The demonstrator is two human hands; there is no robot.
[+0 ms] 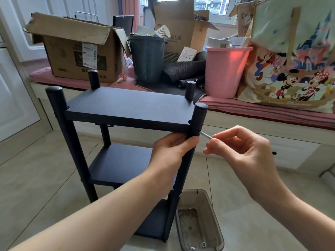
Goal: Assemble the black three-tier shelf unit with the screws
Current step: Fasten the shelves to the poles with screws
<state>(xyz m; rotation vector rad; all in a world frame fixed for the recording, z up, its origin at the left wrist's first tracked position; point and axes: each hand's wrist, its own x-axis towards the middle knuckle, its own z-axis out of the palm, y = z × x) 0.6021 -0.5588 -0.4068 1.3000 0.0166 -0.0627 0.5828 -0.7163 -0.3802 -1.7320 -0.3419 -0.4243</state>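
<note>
Steadying front-right post [196,124] w/ left hand [172,149], fingers wrapped just under top tier of shelf [126,107], standing on floor. Pinching hex key [205,135] in right hand [241,151], tip seated in screw [199,132]. Keeping key square to post; turning slowly, avoiding cam-out.

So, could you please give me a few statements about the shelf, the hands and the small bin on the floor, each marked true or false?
1. The left hand grips the front right post just under the top shelf. True.
2. The right hand is empty. False: it pinches a thin metal tool whose tip meets the post.
3. The small bin stands on the top shelf. False: it sits on the floor beside the unit.
4. The pink bucket stands on the window seat. True.
</note>
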